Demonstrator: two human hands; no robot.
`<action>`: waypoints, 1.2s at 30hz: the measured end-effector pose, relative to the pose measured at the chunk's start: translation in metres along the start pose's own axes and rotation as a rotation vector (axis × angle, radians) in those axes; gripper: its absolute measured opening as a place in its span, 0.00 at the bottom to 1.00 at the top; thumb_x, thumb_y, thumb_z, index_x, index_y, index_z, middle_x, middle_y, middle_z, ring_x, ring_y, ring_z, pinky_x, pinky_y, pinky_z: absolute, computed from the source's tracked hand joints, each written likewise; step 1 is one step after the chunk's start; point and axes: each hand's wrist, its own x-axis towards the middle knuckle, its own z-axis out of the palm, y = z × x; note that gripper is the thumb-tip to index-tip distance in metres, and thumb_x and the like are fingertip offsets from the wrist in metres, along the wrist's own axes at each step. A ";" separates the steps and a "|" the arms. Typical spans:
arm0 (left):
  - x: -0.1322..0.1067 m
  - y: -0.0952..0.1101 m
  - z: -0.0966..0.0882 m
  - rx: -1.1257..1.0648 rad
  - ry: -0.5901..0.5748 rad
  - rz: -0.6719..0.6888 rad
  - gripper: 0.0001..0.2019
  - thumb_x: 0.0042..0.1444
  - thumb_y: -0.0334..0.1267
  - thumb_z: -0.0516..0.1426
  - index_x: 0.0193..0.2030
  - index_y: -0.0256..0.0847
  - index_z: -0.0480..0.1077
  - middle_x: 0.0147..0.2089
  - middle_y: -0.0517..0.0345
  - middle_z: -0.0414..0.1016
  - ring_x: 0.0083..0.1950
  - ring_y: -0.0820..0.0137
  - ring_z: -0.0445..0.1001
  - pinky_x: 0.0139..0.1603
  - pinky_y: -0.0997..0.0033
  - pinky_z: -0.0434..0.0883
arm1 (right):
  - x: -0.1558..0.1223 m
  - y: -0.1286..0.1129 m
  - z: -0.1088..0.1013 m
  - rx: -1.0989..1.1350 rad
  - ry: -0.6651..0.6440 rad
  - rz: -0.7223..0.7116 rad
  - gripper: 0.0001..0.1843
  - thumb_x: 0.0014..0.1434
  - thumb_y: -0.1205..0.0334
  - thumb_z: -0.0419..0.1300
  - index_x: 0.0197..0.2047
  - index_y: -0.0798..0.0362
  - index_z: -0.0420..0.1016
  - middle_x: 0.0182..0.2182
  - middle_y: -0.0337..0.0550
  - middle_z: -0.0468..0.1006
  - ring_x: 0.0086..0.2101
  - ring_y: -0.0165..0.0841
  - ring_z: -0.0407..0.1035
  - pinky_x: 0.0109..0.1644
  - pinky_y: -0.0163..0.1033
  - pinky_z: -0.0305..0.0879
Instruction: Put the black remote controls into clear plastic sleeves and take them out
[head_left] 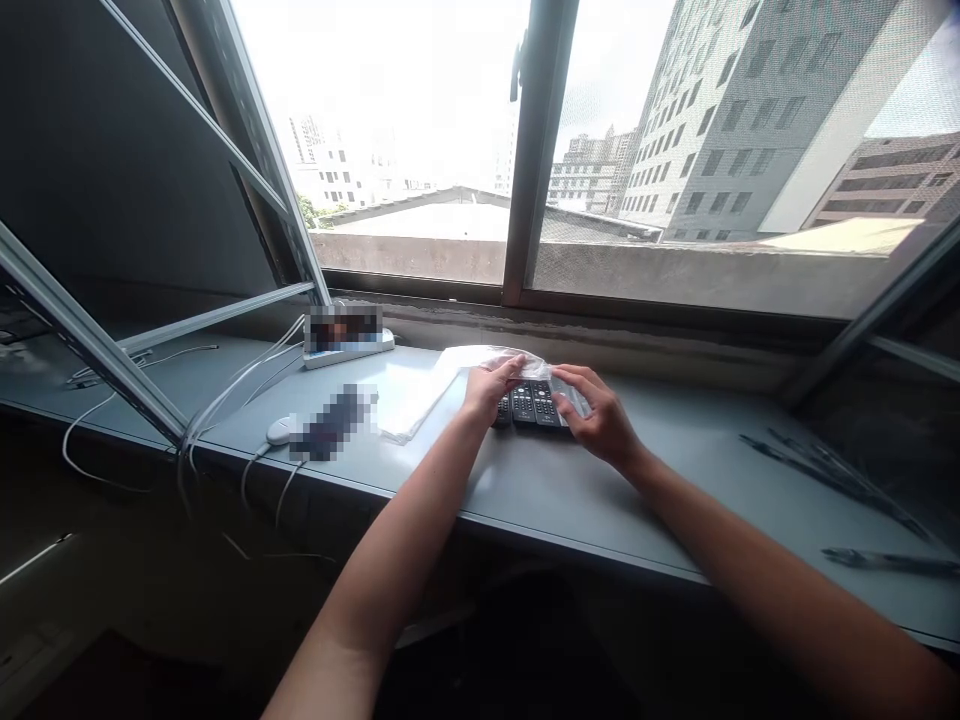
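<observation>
My left hand (491,388) pinches the edge of a clear plastic bag (534,366) between thumb and fingers. Across from it, my right hand (596,410) has its fingers curled on the bag's other side, with the thumb bent beneath. Directly below lie several black remote controls (535,405) side by side on the desk, buttons facing up. They are partly hidden by both hands and the film. Left of my left hand, a pile of flat, whitish plastic bags (424,395) rests on the desk.
On the grey desk (540,480) are a power strip (349,350) with white cables, a round white charger (281,430) and a blurred-out dark object (334,425). Dark cables (832,470) lie at right. Metal frame posts (82,330) stand left, and a window runs behind.
</observation>
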 end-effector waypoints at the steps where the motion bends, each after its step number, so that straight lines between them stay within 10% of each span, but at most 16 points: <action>1: -0.001 0.001 0.001 0.003 -0.017 -0.010 0.16 0.49 0.39 0.78 0.42 0.36 0.85 0.47 0.46 0.86 0.46 0.63 0.84 0.50 0.66 0.80 | 0.000 0.001 0.001 -0.002 -0.007 -0.006 0.20 0.73 0.60 0.62 0.65 0.44 0.79 0.60 0.52 0.80 0.59 0.51 0.76 0.66 0.61 0.74; 36: -0.010 0.003 0.003 0.047 -0.134 -0.034 0.18 0.50 0.41 0.78 0.44 0.37 0.84 0.46 0.45 0.86 0.50 0.57 0.84 0.61 0.52 0.78 | -0.006 0.018 0.008 -0.020 -0.136 -0.050 0.23 0.72 0.58 0.64 0.68 0.41 0.79 0.66 0.49 0.78 0.71 0.54 0.64 0.75 0.71 0.63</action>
